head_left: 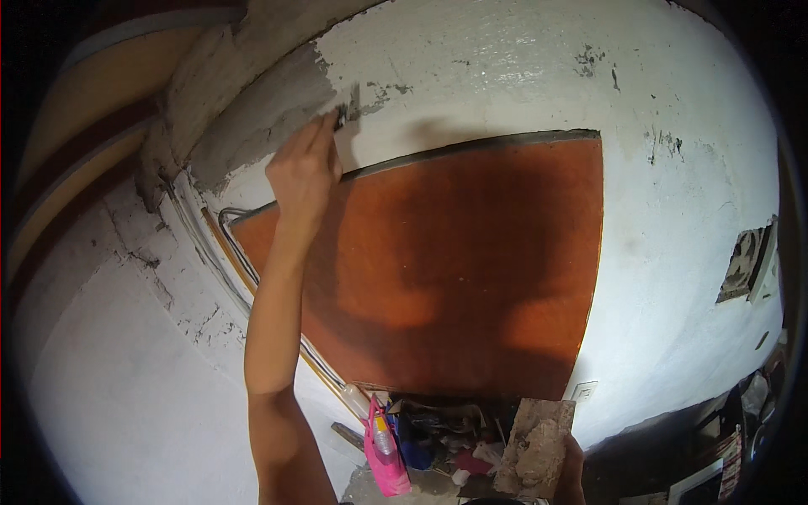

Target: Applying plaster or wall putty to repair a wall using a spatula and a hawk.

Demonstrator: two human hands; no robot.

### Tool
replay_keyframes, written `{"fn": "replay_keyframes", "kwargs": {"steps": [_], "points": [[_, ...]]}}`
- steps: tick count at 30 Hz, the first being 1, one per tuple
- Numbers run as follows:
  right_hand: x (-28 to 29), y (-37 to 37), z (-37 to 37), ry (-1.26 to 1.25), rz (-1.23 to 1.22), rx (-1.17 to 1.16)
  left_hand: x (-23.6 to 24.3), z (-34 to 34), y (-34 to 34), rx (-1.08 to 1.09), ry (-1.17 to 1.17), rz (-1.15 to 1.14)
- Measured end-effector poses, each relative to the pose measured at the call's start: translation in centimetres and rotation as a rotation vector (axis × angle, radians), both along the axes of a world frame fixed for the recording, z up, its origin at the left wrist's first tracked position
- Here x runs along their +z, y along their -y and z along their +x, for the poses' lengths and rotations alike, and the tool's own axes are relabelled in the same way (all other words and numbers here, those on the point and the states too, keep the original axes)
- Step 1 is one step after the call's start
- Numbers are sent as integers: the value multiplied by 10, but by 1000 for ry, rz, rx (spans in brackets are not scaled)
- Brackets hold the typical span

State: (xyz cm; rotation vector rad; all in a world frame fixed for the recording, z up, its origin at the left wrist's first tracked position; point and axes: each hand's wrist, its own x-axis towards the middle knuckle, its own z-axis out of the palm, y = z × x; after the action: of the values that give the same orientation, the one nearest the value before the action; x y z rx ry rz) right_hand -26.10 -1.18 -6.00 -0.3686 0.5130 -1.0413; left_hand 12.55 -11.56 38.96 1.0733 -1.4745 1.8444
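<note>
My left hand (305,164) is raised to the upper wall, its fingers closed round a small dark trowel-like tool (342,117). Most of that tool is hidden by the hand; its end is close to the wall at the edge of a grey mortar patch (282,105). Low on the right, my right hand (571,471) grips the edge of a flat board (551,411) carrying a spread of brownish-grey mortar (534,454). Only part of this hand shows, beside and behind the board.
An orange-brown panel (471,261) is set in the white wall (673,202). Cables (202,244) run down its left side. Below are a pink bag (389,471) with a bottle and a heap of clutter (446,429). A wall socket (584,390) is by the panel's lower right.
</note>
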Motion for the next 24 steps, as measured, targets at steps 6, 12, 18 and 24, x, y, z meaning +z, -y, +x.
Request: {"fn": "replay_keyframes", "kwargs": {"steps": [6, 12, 18, 24], "points": [[15, -7, 3, -55, 44, -59, -1, -15, 5, -37, 130, 28], [3, -6, 2, -18, 97, -66, 4, -12, 2, 36, 82, -35], [-2, -1, 2, -90, -68, -13, 3, -4, 0, 9, 114, 19], [34, -16, 5, 15, 56, -12, -3, -3, -7, 31, 127, 85]]}}
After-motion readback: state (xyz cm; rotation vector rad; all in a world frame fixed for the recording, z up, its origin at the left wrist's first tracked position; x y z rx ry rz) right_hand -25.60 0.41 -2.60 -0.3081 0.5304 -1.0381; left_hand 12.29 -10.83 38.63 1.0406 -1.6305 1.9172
